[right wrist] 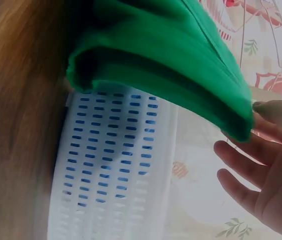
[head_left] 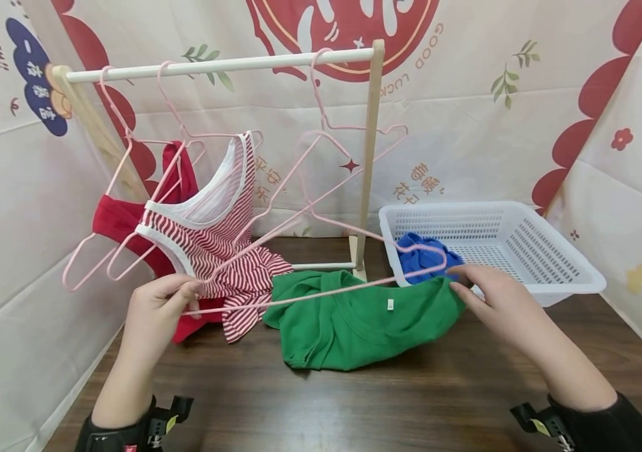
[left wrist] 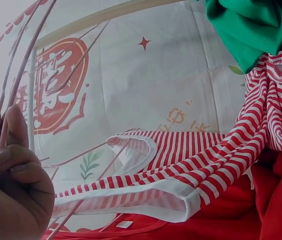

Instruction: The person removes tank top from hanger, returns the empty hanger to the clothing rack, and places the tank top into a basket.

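Observation:
My left hand (head_left: pixel 165 301) pinches one end of a pink hanger (head_left: pixel 326 293), which is held out flat across the front with its far end over the basket side. Below it a green shirt (head_left: pixel 366 326) with a small white neck label lies bunched on the table. The right hand (head_left: pixel 496 298) pinches this shirt's right corner between thumb and forefinger, close to the hanger's far end. In the right wrist view the shirt's edge (right wrist: pixel 165 80) is lifted and hangs open, the other fingers (right wrist: pixel 243 165) spread apart. The left wrist view shows the hanger's pink bars (left wrist: pixel 28 55) between the fingertips.
A clothes rack with a white rod (head_left: pixel 230 64) stands behind. On it hang a red garment (head_left: pixel 120 216), a red-and-white striped top (head_left: pixel 247 270) and a bare pink hanger (head_left: pixel 321 100). At right, a white basket (head_left: pixel 569 263) contains blue cloth (head_left: pixel 419 260).

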`<state>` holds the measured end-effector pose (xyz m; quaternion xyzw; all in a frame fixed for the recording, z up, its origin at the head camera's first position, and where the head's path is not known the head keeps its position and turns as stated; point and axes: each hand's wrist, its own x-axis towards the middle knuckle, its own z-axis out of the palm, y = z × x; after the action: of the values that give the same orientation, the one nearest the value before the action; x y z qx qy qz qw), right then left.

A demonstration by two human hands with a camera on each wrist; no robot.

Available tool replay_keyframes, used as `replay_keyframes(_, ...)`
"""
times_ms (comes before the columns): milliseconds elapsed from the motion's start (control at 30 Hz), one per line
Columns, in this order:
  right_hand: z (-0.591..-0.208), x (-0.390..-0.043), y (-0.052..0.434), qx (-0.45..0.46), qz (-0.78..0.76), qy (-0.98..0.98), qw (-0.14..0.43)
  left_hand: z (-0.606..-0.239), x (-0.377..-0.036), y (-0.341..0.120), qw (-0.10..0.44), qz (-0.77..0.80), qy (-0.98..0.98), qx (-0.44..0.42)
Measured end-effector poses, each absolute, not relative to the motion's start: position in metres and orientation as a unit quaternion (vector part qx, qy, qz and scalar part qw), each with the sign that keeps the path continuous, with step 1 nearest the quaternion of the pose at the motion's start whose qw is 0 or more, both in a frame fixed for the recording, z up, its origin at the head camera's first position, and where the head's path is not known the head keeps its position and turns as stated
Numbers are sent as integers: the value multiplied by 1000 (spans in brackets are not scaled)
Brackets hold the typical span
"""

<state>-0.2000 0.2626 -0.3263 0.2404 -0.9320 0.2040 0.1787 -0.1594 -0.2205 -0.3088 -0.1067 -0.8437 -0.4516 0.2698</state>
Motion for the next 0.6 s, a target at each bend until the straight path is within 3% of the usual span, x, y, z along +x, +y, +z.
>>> replay_keyframes(367, -334, -197, 259, 264, 176, -939, 135, -309, -160, -226, 275, -508, -815, -57)
replay_keyframes(600, -335, -192, 247, 277, 185, -934, 126, -305, -163, -227, 317, -534, -783, -37)
